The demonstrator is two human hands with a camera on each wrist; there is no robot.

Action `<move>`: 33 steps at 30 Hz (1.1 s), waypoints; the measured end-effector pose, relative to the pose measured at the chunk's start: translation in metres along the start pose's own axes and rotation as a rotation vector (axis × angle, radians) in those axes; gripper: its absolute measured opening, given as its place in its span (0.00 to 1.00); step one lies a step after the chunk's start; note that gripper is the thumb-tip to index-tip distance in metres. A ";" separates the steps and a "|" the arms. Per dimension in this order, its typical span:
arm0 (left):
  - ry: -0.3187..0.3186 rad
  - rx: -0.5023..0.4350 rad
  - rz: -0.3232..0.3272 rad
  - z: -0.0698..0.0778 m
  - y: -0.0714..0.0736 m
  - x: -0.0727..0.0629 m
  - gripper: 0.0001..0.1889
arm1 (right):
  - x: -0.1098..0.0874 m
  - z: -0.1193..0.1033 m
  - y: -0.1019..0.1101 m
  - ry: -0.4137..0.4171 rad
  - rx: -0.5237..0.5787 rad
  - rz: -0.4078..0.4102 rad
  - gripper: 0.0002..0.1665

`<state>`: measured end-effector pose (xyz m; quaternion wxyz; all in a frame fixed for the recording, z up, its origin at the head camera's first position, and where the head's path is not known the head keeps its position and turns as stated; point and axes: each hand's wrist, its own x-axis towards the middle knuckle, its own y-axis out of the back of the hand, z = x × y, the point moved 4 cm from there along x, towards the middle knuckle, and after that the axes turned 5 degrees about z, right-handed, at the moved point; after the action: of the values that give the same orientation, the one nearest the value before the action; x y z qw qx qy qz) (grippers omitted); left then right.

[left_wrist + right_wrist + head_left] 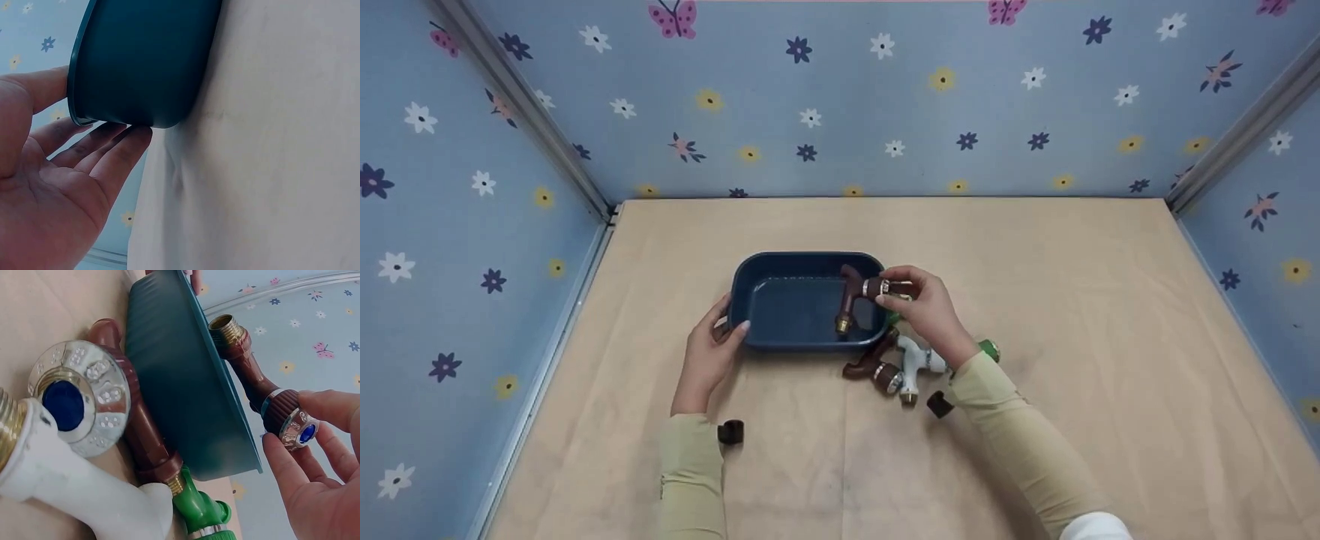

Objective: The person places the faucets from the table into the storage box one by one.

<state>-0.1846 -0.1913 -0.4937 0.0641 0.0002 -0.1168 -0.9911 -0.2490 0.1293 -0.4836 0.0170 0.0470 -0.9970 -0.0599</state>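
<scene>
A brown faucet (851, 296) is hanging over the right end of a blue bin (795, 346), between the right hand (930, 306) and the left hand (709, 354). The right hand is pinching its knob; the left hand is gripping the left wall, thumb at the rim. The faucet is displaying brass threads and a blue-centred silver cap. Whether it is touching the bin is unclear.

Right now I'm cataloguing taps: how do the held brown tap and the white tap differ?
The glossy brown tap is in the right hand, above the blue rectangular tub; the white tap lies on the beige tabletop. The brown tap's body is dark, the white tap's pale. Both have brassy threads.
</scene>
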 end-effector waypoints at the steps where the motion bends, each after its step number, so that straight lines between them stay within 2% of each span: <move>1: 0.001 0.002 -0.001 0.000 0.000 0.000 0.32 | 0.000 0.000 -0.001 -0.001 -0.003 -0.003 0.19; 10: -0.008 0.018 0.002 0.000 -0.001 -0.002 0.32 | 0.001 0.001 -0.012 -0.024 -0.030 0.000 0.20; 16: -0.017 0.016 0.005 0.001 -0.002 -0.002 0.32 | 0.002 -0.004 -0.023 -0.003 -0.099 -0.003 0.19; 22: -0.019 0.032 0.012 0.003 -0.001 -0.002 0.31 | 0.004 -0.004 -0.033 0.020 -0.118 -0.001 0.20; 33: -0.035 0.035 0.016 0.003 -0.002 -0.001 0.31 | 0.004 -0.002 -0.038 0.044 -0.208 -0.019 0.21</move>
<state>-0.1836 -0.1890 -0.4913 0.0698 -0.0169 -0.1351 -0.9882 -0.2489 0.0914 -0.4863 0.0430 0.0555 -0.9843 -0.1620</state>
